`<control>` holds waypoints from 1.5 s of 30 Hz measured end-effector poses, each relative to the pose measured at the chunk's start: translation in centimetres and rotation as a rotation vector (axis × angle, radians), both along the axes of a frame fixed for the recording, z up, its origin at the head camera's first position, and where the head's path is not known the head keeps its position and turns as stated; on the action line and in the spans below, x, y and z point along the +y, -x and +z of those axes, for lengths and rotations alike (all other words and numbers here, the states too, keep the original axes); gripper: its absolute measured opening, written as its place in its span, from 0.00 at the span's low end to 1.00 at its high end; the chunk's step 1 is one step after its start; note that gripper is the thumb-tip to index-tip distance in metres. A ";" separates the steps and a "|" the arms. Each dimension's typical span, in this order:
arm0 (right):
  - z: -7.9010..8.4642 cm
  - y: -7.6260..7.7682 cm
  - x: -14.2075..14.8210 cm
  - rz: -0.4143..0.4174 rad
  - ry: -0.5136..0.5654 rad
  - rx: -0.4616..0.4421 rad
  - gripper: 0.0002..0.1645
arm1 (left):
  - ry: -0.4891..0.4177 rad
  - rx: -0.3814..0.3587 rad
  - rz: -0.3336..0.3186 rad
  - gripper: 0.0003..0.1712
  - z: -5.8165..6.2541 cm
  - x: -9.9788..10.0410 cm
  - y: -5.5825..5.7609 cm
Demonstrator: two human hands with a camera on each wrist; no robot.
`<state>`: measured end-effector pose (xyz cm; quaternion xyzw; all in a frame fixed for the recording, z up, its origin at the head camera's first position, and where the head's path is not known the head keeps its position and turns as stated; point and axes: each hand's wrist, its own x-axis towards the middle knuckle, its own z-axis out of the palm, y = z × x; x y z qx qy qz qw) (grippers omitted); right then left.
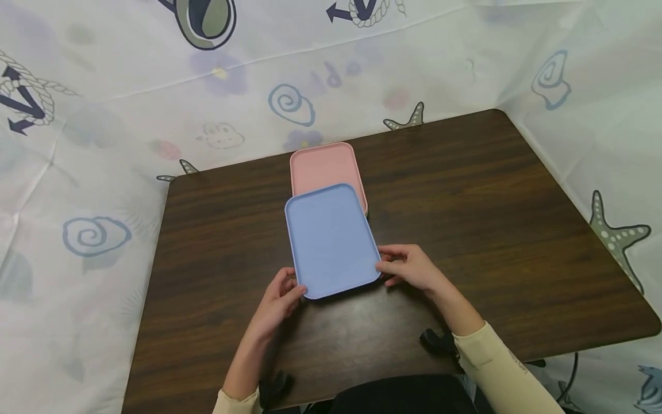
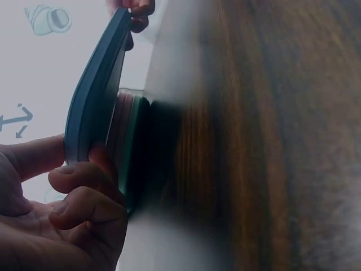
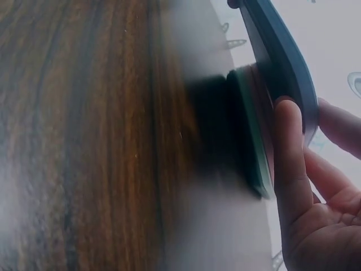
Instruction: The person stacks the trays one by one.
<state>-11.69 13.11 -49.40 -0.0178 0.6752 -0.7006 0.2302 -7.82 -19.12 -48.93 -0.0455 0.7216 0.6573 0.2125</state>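
A blue tray (image 1: 333, 241) with rounded corners is held by both hands at its near corners. My left hand (image 1: 279, 302) pinches the near left corner, thumb on top and fingers beneath. At the near right corner my right hand (image 1: 411, 267) grips the rim the same way. The blue tray overlaps a pink tray (image 1: 324, 168) behind it. Both wrist views show the blue tray raised above the table, over a low stack where the pink tray lies on a green tray (image 2: 134, 141). In the head view the green one is mostly hidden.
The dark wood table (image 1: 465, 201) reaches left and right of the trays. A pale printed cloth (image 1: 248, 109) hangs along its back and sides. Dark straps (image 1: 434, 342) sit at the wrists, and the person's dark clothing (image 1: 403, 397) is at the near edge.
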 end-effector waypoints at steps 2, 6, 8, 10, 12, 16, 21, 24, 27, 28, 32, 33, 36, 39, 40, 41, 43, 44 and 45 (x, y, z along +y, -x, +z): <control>-0.1 0.0 0.2 0.001 0.005 -0.002 0.31 | 0.027 0.017 -0.007 0.18 0.1 0.2 0.1; -0.1 0.1 0.2 0.023 0.021 -0.002 0.33 | 0.105 0.093 -0.010 0.19 0.3 0.5 0.4; -0.1 0.1 0.2 0.032 0.027 0.005 0.35 | 0.161 0.150 -0.011 0.20 0.4 0.7 0.6; 0.0 0.2 0.1 0.036 0.034 0.011 0.37 | 0.225 0.214 -0.012 0.21 0.4 0.8 0.8; 0.1 0.3 0.0 0.037 0.038 0.016 0.39 | 0.296 0.279 -0.018 0.22 0.4 0.9 1.1; 0.3 0.4 -0.1 0.040 0.034 0.022 0.44 | 0.406 0.367 -0.025 0.24 0.5 1.1 1.4; 0.2 0.9 -0.3 0.022 0.010 0.035 0.48 | 0.473 0.431 -0.022 0.25 0.5 1.3 2.0; 0.2 1.3 -0.4 0.004 -0.001 0.035 0.49 | 0.505 0.453 -0.013 0.25 0.5 1.4 2.5; 0.2 1.8 -0.5 -0.009 -0.011 0.044 0.49 | 0.541 0.457 -0.001 0.25 0.5 1.5 3.2; 0.3 2.0 -0.5 -0.015 -0.012 0.047 0.49 | 0.551 0.457 0.001 0.25 0.5 1.6 3.5; 0.4 2.8 -0.6 -0.030 -0.014 0.062 0.48 | 0.576 0.457 0.006 0.25 0.5 1.7 4.6; 0.4 3.0 -0.7 -0.033 -0.013 0.063 0.47 | 0.574 0.457 0.008 0.25 0.5 1.7 4.9; 0.6 3.6 -0.9 -0.036 -0.021 0.072 0.47 | 0.569 0.453 0.020 0.25 0.6 1.7 5.8; 0.7 4.3 -1.0 -0.039 -0.029 0.078 0.47 | 0.566 0.444 0.037 0.25 0.5 1.7 6.6; 0.7 4.5 -1.1 -0.038 -0.034 0.080 0.47 | 0.569 0.442 0.040 0.25 0.4 1.7 6.8; 0.7 4.8 -1.1 -0.037 -0.037 0.083 0.47 | 0.571 0.439 0.045 0.25 0.4 1.7 7.1; 0.8 5.2 -1.2 -0.038 -0.044 0.088 0.46 | 0.575 0.438 0.049 0.26 0.3 1.7 7.6; 0.9 5.5 -1.2 -0.035 -0.046 0.092 0.46 | 0.575 0.440 0.051 0.26 0.3 1.7 7.8; 0.9 5.7 -1.2 -0.035 -0.050 0.096 0.46 | 0.578 0.444 0.052 0.26 0.3 1.7 8.1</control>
